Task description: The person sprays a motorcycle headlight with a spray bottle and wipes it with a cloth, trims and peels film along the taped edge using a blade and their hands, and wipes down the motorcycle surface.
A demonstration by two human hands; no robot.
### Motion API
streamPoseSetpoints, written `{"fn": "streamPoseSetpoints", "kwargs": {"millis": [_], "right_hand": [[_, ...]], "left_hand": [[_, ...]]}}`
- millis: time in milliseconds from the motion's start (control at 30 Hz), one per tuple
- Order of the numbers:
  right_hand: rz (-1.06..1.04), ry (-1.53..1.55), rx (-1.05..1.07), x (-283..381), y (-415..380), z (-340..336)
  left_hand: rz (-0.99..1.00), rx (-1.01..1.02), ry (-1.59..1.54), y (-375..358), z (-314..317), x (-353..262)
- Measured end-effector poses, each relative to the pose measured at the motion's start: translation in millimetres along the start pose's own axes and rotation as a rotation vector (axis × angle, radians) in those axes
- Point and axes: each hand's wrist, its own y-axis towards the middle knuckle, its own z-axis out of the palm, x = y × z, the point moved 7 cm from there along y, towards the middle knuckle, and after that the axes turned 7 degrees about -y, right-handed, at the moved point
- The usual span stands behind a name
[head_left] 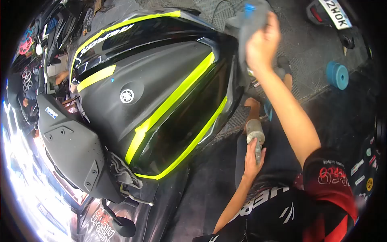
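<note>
My right hand [263, 48] is raised at the upper right, fingers closed round a grey cloth [246, 30] that has a blue patch. The cloth is close to the edge of a black scooter fairing [113, 90] with bright yellow-green stripes and a round white emblem. Lower down, my left hand [254, 161] grips a worn grey-beige cylinder with a narrow grey handle [254, 131], held over my lap. Its exact kind is hard to make out. A dark grey panel [72, 145] with bolts adjoins the fairing on the left.
A blue-green round roll-like thing [338, 75] stands on the dark floor at the right. At the top right is a tail piece with a licence plate [335, 14]. A grey rag [123, 171] and a mirror [124, 226] are below the fairing. Parts and bright light fill the left.
</note>
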Motion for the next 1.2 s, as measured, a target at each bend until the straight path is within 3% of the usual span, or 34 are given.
{"fn": "streamPoseSetpoints", "kwargs": {"millis": [100, 267, 400, 567, 633, 667, 700, 833, 1200], "right_hand": [[-0.032, 0.145, -0.070, 39.9, -37.0, -27.8], [0.111, -0.113, 0.238, 47.5, -87.9, -56.2], [0.171, -0.124, 0.342, 57.6, -103.8, -69.7], [0.307, -0.068, 0.339, 62.0, -94.4, -110.8], [0.512, -0.032, 0.210, 58.9, -92.4, -136.7], [0.527, 0.047, 0.344, 66.6, -88.2, -131.9], [0.577, 0.038, 0.340, 59.3, -79.3, -143.8], [0.574, -0.179, 0.417, 58.3, -50.5, -167.4], [0.676, -0.148, 0.631, 58.3, 37.1, -180.3]], "left_hand": [[0.058, -0.012, 0.058, 5.5, -14.3, -15.9], [0.161, -0.149, 0.080, 37.0, -68.6, -77.2], [0.093, -0.154, 0.147, 68.4, -104.2, -129.4], [0.013, -0.239, 0.144, 93.9, -123.9, -160.0], [-0.040, -0.253, 0.150, 97.6, -126.5, -173.8], [-0.083, -0.270, 0.130, 102.2, -128.0, -178.1], [-0.143, -0.292, 0.115, 101.7, -127.5, -179.8], [-0.118, -0.456, -0.018, 105.0, -123.7, -182.0], [-0.153, -0.802, 0.017, 105.6, -85.4, -195.5]]}}
